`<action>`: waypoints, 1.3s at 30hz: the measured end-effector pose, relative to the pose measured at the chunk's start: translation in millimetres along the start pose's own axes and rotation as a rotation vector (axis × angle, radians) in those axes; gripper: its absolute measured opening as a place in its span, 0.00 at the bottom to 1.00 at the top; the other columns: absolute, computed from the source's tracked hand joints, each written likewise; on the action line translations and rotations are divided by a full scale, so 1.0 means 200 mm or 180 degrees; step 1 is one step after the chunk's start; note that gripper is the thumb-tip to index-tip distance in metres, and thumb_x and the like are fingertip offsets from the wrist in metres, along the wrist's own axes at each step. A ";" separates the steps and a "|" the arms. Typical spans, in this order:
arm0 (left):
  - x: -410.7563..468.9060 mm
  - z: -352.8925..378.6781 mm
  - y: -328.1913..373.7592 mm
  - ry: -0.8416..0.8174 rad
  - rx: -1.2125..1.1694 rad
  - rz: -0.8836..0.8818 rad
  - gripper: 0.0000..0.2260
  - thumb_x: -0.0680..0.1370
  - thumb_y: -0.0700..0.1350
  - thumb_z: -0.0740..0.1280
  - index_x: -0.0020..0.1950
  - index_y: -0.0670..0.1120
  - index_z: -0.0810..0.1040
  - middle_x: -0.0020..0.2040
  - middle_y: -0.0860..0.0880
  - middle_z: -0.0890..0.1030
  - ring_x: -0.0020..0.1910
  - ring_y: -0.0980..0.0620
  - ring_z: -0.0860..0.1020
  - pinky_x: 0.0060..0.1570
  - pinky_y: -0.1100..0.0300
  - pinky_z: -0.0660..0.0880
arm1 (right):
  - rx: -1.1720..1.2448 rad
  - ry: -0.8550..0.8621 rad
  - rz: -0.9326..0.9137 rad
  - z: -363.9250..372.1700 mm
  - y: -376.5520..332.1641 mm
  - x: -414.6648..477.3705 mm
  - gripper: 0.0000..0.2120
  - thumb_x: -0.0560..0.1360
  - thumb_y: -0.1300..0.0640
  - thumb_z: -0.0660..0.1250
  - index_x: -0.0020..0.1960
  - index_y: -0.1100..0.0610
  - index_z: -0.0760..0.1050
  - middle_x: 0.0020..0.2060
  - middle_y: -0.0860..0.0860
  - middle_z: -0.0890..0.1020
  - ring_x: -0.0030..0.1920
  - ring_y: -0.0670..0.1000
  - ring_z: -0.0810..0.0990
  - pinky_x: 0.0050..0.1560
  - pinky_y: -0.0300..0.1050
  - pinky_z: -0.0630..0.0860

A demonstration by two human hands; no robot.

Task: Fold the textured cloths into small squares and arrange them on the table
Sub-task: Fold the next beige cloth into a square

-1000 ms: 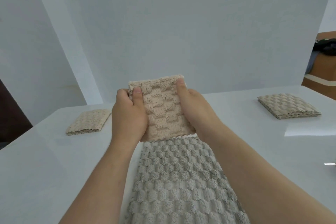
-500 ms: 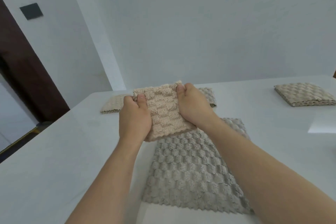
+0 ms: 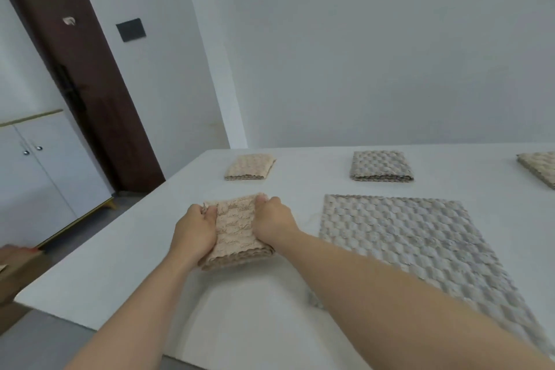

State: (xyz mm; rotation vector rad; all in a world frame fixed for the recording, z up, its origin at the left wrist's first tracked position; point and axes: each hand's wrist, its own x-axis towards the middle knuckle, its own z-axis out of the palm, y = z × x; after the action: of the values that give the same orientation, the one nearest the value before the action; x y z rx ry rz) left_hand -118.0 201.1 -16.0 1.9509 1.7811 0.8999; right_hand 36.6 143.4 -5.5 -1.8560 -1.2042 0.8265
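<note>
A folded beige textured cloth (image 3: 235, 231) rests on the white table (image 3: 120, 273) at its left side. My left hand (image 3: 195, 234) grips its left edge and my right hand (image 3: 271, 221) grips its right edge. To the right lies a large grey textured cloth (image 3: 411, 246), spread flat and unfolded; my right forearm crosses its near left corner. At the back of the table sit three folded squares: a beige folded cloth (image 3: 250, 167), a grey folded cloth (image 3: 380, 166) and a tan folded cloth (image 3: 539, 167) cut off by the right edge.
The table's left edge runs diagonally close to my left hand. Beyond it are a dark brown door frame (image 3: 87, 84), a white cabinet (image 3: 39, 171) and a brown box (image 3: 18, 267) at the lower left. A white wall stands behind the table.
My hands carried the folded beige cloth from above the grey cloth leftwards and down onto the table. The view swung left, bringing the door and cabinet in.
</note>
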 end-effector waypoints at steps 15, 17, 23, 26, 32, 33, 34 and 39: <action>0.48 -0.13 -0.52 -0.0140 0.1199 0.0887 0.14 0.85 0.56 0.55 0.46 0.48 0.68 0.37 0.48 0.77 0.39 0.43 0.76 0.39 0.50 0.74 | -0.1220 0.0318 -0.0059 0.56 -0.20 0.20 0.20 0.86 0.48 0.48 0.68 0.58 0.69 0.64 0.56 0.79 0.65 0.59 0.78 0.59 0.51 0.72; 0.54 -0.14 -0.54 -0.0230 0.1315 0.1032 0.14 0.84 0.57 0.56 0.45 0.49 0.68 0.35 0.49 0.76 0.38 0.44 0.76 0.37 0.51 0.72 | -0.1380 0.0449 -0.0215 0.58 -0.19 0.20 0.21 0.86 0.47 0.46 0.66 0.58 0.71 0.62 0.56 0.80 0.62 0.59 0.79 0.54 0.51 0.71; 0.60 -0.13 -0.60 -0.0115 0.1538 0.0897 0.16 0.83 0.61 0.54 0.49 0.50 0.71 0.37 0.51 0.77 0.43 0.43 0.77 0.39 0.52 0.70 | -0.1305 0.0796 -0.0518 0.64 -0.15 0.18 0.14 0.86 0.47 0.47 0.62 0.55 0.64 0.51 0.55 0.83 0.52 0.61 0.82 0.42 0.52 0.67; 0.59 -0.15 -0.61 -0.0181 0.1641 0.0530 0.19 0.82 0.66 0.51 0.53 0.52 0.70 0.43 0.52 0.81 0.45 0.46 0.78 0.44 0.52 0.72 | -0.1086 0.0908 -0.0585 0.64 -0.15 0.16 0.12 0.85 0.47 0.49 0.63 0.55 0.60 0.51 0.54 0.82 0.48 0.61 0.82 0.41 0.52 0.67; 0.57 -0.20 -0.59 -0.0019 0.0542 0.0845 0.15 0.84 0.55 0.58 0.68 0.54 0.73 0.65 0.54 0.78 0.62 0.49 0.78 0.62 0.49 0.73 | -0.1100 0.1300 -0.1291 0.66 -0.12 0.15 0.19 0.81 0.42 0.58 0.64 0.54 0.69 0.61 0.53 0.70 0.61 0.57 0.72 0.58 0.53 0.71; 0.55 -0.20 -0.58 -0.0209 0.0422 0.0972 0.14 0.85 0.53 0.58 0.69 0.56 0.73 0.66 0.55 0.77 0.64 0.51 0.76 0.64 0.49 0.71 | -0.1169 0.1290 -0.1470 0.67 -0.12 0.15 0.21 0.81 0.41 0.57 0.67 0.54 0.69 0.65 0.53 0.70 0.65 0.56 0.69 0.63 0.53 0.68; 0.53 -0.20 -0.57 -0.0448 0.0330 0.1032 0.15 0.85 0.51 0.57 0.71 0.57 0.73 0.65 0.56 0.77 0.65 0.52 0.76 0.66 0.51 0.70 | -0.1225 0.1158 -0.1601 0.67 -0.12 0.16 0.25 0.82 0.40 0.56 0.71 0.54 0.68 0.70 0.52 0.68 0.70 0.55 0.66 0.68 0.53 0.65; 0.53 -0.15 -0.63 -0.1150 0.0526 0.1106 0.19 0.86 0.51 0.54 0.79 0.56 0.66 0.78 0.57 0.68 0.77 0.55 0.65 0.77 0.54 0.58 | -0.1794 -0.0060 -0.1537 0.67 -0.10 0.20 0.35 0.83 0.36 0.44 0.83 0.57 0.50 0.83 0.52 0.50 0.82 0.52 0.46 0.80 0.58 0.45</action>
State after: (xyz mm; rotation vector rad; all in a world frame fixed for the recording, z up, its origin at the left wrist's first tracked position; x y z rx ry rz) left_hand -232.2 318.5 -52.4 2.3965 1.3729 0.4609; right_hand -69.6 219.0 -61.0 -1.8409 -1.9398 0.2447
